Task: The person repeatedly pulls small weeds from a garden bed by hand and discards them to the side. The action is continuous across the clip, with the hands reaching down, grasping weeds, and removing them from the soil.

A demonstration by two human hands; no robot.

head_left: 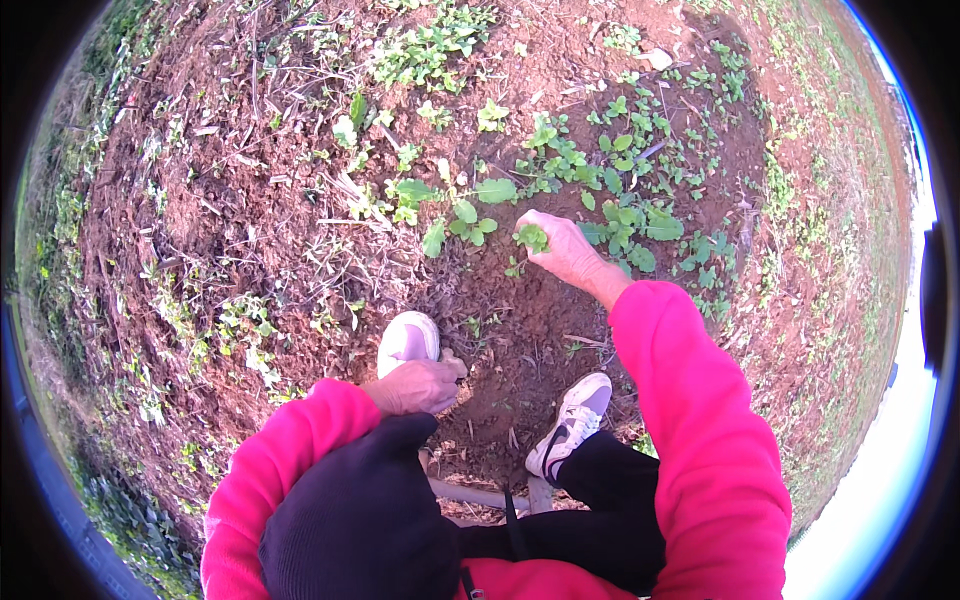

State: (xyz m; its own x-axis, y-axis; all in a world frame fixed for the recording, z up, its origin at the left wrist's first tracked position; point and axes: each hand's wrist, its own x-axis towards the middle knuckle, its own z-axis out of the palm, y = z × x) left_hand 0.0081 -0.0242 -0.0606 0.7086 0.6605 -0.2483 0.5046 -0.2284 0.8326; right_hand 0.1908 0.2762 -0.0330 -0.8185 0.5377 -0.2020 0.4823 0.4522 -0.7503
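Note:
My right hand [562, 247] reaches out over reddish-brown soil, its fingers closed around a small green leafy plant [532, 238]. Whether the plant is still rooted cannot be seen. Left of that hand a broad-leaved seedling [469, 223] grows from the ground, and a patch of low weeds [626, 217] lies just to its right. My left hand [420, 386] rests near my left knee, beside a white and pink shoe [409, 341], with its fingers curled; a pale tan object [453, 363] shows at its fingertips, and I cannot tell whether the hand holds it.
Another shoe [577, 420] stands on the soil at the right. Behind it a wooden bar [480, 493] lies low between my legs. Dry stalks [352, 191] litter the ground on the left. More green weeds [431, 49] grow farther ahead.

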